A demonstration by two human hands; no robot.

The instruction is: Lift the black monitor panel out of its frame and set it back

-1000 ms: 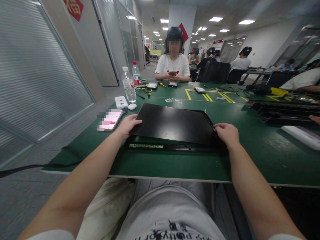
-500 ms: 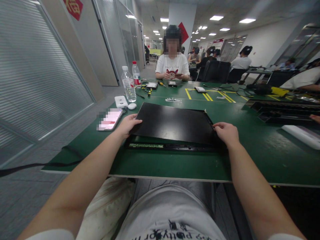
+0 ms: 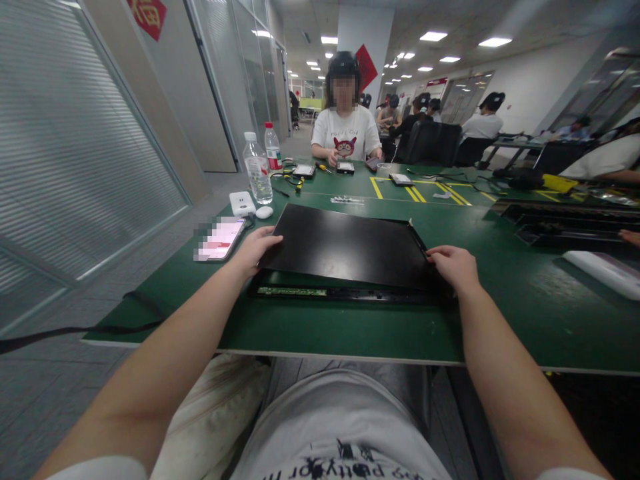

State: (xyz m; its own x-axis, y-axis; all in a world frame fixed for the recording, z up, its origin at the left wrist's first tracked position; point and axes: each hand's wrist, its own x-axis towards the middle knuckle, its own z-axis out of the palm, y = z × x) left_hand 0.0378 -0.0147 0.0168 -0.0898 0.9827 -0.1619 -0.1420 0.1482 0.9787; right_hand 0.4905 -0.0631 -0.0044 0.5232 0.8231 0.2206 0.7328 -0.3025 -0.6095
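Observation:
A black display panel lies tilted over a black frame, its near edge raised above the frame's front bar. A green circuit strip shows along the left part of that bar. My left hand grips the panel's left edge, thumb on top and fingers hidden underneath. At the opposite side my right hand pinches the right edge near the frame's side, fingers curled. How far the panel sits inside the frame at the back is hard to make out.
Left of the panel are a phone, a white box-shaped device and a water bottle. Across the green table a co-worker handles small devices. Black frames are stacked at right, near a white bar.
My hands and the panel stay almost where they were. Across the table, the co-worker's hands have moved apart, one lowering a dark device toward the tabletop.

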